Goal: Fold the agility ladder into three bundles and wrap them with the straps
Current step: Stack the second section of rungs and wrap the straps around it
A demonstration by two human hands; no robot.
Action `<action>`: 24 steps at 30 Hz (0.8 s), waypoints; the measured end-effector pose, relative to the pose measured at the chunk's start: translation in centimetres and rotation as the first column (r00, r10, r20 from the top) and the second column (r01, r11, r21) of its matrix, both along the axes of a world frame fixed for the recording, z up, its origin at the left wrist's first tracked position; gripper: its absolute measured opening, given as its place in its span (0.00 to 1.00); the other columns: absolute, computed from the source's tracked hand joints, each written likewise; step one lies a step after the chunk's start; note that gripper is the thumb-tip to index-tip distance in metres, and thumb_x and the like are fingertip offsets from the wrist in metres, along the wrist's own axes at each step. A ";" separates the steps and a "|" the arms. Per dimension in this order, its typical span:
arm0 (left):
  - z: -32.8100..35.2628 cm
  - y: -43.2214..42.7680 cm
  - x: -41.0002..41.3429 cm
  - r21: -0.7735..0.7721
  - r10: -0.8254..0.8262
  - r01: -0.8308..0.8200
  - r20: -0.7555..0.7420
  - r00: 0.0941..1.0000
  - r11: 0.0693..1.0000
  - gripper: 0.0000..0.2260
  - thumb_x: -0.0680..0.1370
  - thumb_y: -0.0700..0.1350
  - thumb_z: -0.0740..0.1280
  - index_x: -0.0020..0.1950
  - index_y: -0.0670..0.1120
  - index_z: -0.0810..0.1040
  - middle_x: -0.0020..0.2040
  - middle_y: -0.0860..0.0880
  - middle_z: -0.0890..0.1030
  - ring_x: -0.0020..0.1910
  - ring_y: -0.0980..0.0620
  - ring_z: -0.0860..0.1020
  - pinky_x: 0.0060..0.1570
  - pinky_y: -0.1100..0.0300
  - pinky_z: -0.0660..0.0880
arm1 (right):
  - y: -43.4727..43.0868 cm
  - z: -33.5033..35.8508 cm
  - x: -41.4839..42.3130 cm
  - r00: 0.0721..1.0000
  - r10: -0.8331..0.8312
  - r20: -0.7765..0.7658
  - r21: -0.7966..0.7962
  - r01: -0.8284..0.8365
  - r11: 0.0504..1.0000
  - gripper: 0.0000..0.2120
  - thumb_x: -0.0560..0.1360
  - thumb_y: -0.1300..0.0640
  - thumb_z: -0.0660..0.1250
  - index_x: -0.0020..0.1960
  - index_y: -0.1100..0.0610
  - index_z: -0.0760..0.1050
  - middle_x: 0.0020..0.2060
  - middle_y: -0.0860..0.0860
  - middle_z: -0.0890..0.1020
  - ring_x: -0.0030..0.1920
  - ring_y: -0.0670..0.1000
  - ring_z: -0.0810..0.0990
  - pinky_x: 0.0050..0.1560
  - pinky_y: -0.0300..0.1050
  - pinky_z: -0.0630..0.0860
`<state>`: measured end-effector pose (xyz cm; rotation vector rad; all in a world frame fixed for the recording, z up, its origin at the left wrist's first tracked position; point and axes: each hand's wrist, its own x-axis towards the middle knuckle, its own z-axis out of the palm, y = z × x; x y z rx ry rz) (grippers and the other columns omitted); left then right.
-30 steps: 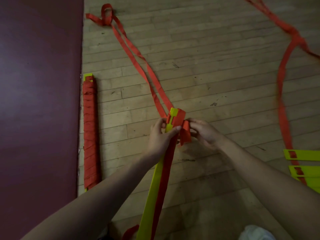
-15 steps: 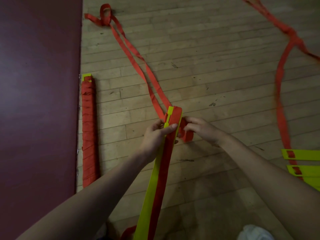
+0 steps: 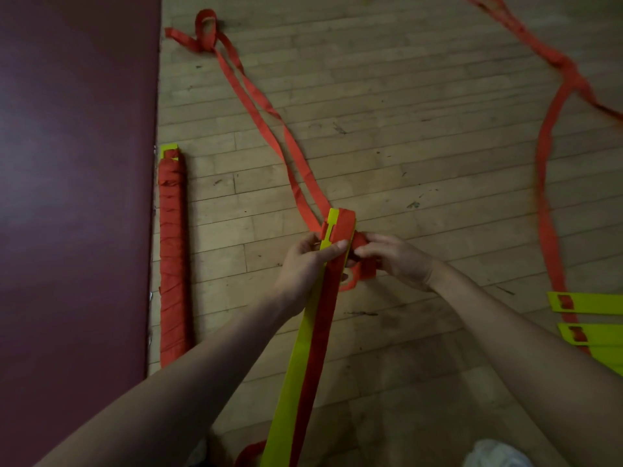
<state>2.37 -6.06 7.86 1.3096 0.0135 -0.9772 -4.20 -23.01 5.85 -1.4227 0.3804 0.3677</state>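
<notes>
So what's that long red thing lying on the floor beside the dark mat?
A wrapped bundle: a long, straight bar wound nearly end to end in orange-red strap, seemingly woven fabric. Only a yellow-green, plastic-looking tip shows at its far end. It lies flat on the wooden floor, close along the maroon mat.

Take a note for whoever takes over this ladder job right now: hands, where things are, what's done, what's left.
Left hand grips the second bundle near its far end.
Right hand pinches the orange strap beside it.
Done: one wrapped bundle lies by the maroon mat.
Left: wrap this bundle, then fold and wrap the loose rungs at right.
</notes>
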 end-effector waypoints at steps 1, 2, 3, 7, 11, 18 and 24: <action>0.0 0.0 0.0 0.006 0.009 -0.009 0.005 1.000 1.000 0.14 0.76 0.40 0.70 0.60 0.40 0.76 0.46 0.43 0.83 0.40 0.48 0.83 0.36 0.58 0.79 | -0.1 0.0 0.0 1.000 -0.021 0.010 0.000 0.021 1.000 0.14 0.72 0.50 0.65 0.55 0.53 0.79 0.46 0.51 0.84 0.49 0.50 0.82 0.50 0.44 0.77; -0.1 0.0 0.0 0.009 0.014 -0.014 0.010 1.000 1.000 0.13 0.75 0.40 0.70 0.59 0.41 0.76 0.47 0.43 0.84 0.41 0.48 0.83 0.36 0.57 0.79 | -0.1 -0.2 0.1 0.998 -0.065 0.013 -0.018 0.065 0.998 0.11 0.76 0.50 0.64 0.54 0.53 0.79 0.47 0.51 0.84 0.50 0.50 0.82 0.52 0.45 0.77; -0.2 0.1 0.0 0.009 0.019 -0.019 0.013 1.000 1.000 0.13 0.75 0.41 0.71 0.59 0.42 0.76 0.47 0.43 0.84 0.41 0.47 0.83 0.37 0.57 0.79 | -0.2 -0.2 0.2 0.992 -0.123 0.016 -0.042 0.124 0.991 0.09 0.79 0.51 0.63 0.53 0.52 0.80 0.47 0.50 0.84 0.50 0.50 0.81 0.54 0.46 0.75; -0.1 0.0 -0.1 0.006 0.030 -0.030 0.030 0.999 1.000 0.12 0.75 0.41 0.71 0.57 0.42 0.76 0.46 0.44 0.84 0.41 0.47 0.83 0.38 0.56 0.80 | -0.5 0.0 0.3 0.986 -0.161 0.047 -0.134 0.166 0.977 0.07 0.77 0.55 0.65 0.52 0.52 0.81 0.46 0.49 0.84 0.49 0.47 0.82 0.53 0.42 0.75; 0.2 0.1 0.1 0.014 0.055 -0.055 0.007 0.998 0.998 0.10 0.75 0.40 0.71 0.55 0.42 0.76 0.42 0.47 0.84 0.36 0.52 0.83 0.35 0.58 0.79 | 0.1 0.7 -0.3 0.998 -0.022 0.054 -0.114 0.028 0.993 0.17 0.70 0.56 0.73 0.57 0.51 0.77 0.53 0.53 0.83 0.54 0.50 0.82 0.55 0.44 0.79; 0.1 0.1 0.5 0.042 -0.007 0.009 -0.055 0.998 0.999 0.11 0.76 0.41 0.70 0.57 0.40 0.80 0.46 0.44 0.83 0.41 0.51 0.83 0.39 0.58 0.80 | 0.4 0.9 -0.3 0.994 -0.102 0.035 -0.190 0.107 0.976 0.12 0.76 0.66 0.66 0.53 0.50 0.73 0.48 0.53 0.81 0.49 0.53 0.81 0.54 0.51 0.78; 0.1 0.1 0.8 0.059 -0.011 0.015 -0.068 0.998 0.998 0.11 0.77 0.41 0.69 0.57 0.38 0.79 0.42 0.44 0.82 0.37 0.53 0.82 0.35 0.59 0.79 | 1.7 0.2 -0.9 0.958 -0.248 0.147 -0.515 0.288 0.807 0.14 0.73 0.56 0.71 0.54 0.53 0.70 0.48 0.46 0.76 0.52 0.50 0.78 0.51 0.47 0.77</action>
